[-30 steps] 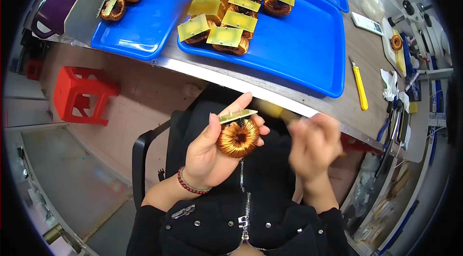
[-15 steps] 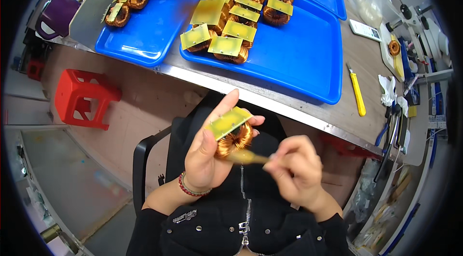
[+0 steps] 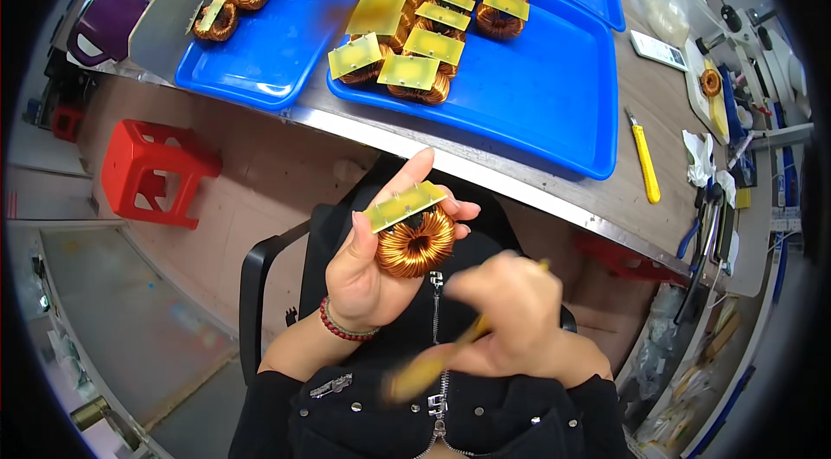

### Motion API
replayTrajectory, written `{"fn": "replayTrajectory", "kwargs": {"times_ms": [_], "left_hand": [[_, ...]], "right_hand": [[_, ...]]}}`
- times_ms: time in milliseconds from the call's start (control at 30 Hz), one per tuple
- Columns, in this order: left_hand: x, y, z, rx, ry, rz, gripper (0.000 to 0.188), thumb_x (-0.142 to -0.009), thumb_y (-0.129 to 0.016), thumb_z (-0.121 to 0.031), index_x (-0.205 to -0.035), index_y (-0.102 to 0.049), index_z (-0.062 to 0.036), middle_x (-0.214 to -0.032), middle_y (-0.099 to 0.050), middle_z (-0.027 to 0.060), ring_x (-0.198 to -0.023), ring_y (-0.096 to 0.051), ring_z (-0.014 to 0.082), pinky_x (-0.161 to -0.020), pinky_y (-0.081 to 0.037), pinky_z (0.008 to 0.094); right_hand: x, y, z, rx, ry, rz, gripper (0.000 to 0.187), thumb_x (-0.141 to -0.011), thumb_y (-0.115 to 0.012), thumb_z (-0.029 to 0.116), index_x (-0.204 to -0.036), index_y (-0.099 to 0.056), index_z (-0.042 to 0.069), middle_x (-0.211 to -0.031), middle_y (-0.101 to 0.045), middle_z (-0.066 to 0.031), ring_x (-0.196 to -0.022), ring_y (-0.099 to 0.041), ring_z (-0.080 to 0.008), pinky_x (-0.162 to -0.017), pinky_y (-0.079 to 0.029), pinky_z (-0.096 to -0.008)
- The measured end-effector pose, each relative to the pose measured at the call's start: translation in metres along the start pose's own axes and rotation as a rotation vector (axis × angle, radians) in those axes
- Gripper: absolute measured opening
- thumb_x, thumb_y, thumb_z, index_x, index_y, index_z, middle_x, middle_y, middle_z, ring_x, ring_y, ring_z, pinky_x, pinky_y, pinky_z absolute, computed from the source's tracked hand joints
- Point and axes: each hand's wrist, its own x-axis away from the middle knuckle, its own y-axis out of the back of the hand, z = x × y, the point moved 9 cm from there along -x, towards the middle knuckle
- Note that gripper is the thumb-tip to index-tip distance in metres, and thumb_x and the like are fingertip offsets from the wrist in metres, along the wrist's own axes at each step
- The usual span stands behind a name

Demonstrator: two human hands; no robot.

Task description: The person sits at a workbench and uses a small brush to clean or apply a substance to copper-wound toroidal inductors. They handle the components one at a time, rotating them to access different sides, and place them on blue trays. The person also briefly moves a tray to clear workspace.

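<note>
Grasped in the left hand [image 3: 359, 286], the ring-shaped copper-wire coil [image 3: 414, 263] now shows its hole more openly; its flat yellow rectangular board [image 3: 405, 206] sits toward 12 o'clock, long axis 8-to-2. The blurred yellow brush-like tool [image 3: 437, 359], gripped by the right hand [image 3: 519, 312], has left the coil's edge, head toward 8 o'clock.
</note>
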Motion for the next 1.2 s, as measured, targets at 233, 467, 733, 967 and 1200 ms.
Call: {"fn": "replayTrajectory", "kwargs": {"times_ms": [233, 467, 733, 967, 1200], "left_hand": [[0.001, -0.002, -0.007, -0.200, -0.063, -0.025, 0.077, -0.089, -0.038, -0.049, -0.137, -0.013, 0.0056, -0.115, -0.046, 0.0186, -0.116, -0.045, 0.0315, -0.097, -0.036, 0.0389], [0.003, 0.006, 0.007, 0.081, 0.076, -0.133, 0.069, -0.093, -0.028, -0.048, -0.138, -0.014, 0.0023, -0.114, -0.045, 0.0167, -0.114, -0.044, 0.0316, -0.097, -0.037, 0.0408], [0.010, 0.002, 0.013, 0.181, 0.181, -0.161, 0.070, -0.092, -0.030, -0.048, -0.138, -0.013, 0.0023, -0.111, -0.047, 0.0170, -0.118, -0.040, 0.0362, -0.098, -0.035, 0.0424], [0.005, -0.008, 0.017, 0.191, 0.206, -0.099, 0.073, -0.091, -0.034, -0.049, -0.138, -0.012, 0.0023, -0.115, -0.045, 0.0170, -0.118, -0.040, 0.0350, -0.100, -0.034, 0.0436], [0.007, 0.006, 0.015, 0.267, 0.188, -0.132, 0.080, -0.086, -0.048, -0.049, -0.138, -0.015, 0.0007, -0.119, -0.045, 0.0158, -0.112, -0.045, 0.0309, -0.093, -0.040, 0.0392]], "right_hand": [[0.015, 0.020, -0.011, 0.356, 0.072, -0.236, 0.020, -0.063, -0.074, 0.010, -0.077, -0.060, 0.007, -0.074, -0.057, -0.0040, -0.051, -0.052, -0.0136, -0.039, -0.033, -0.0245], [0.013, -0.008, -0.019, -0.144, -0.094, -0.017, 0.014, -0.065, -0.072, 0.012, -0.066, -0.059, 0.008, -0.078, -0.057, -0.0028, -0.047, -0.050, -0.0148, -0.041, -0.037, -0.0253], [0.010, 0.059, -0.052, 0.465, -0.131, -0.525, 0.019, -0.062, -0.072, 0.004, -0.080, -0.065, 0.006, -0.099, -0.055, -0.0106, -0.058, -0.050, -0.0148, -0.051, -0.039, -0.0262], [0.022, 0.030, -0.015, 0.329, 0.220, -0.382, 0.018, -0.064, -0.072, 0.002, -0.080, -0.066, 0.008, -0.084, -0.054, -0.0070, -0.060, -0.053, -0.0160, -0.046, -0.037, -0.0238], [0.040, 0.067, -0.067, 0.279, -0.070, -0.557, 0.021, -0.070, -0.068, -0.006, -0.089, -0.064, 0.002, -0.101, -0.047, -0.0134, -0.069, -0.050, -0.0150, -0.056, -0.040, -0.0231]]}}
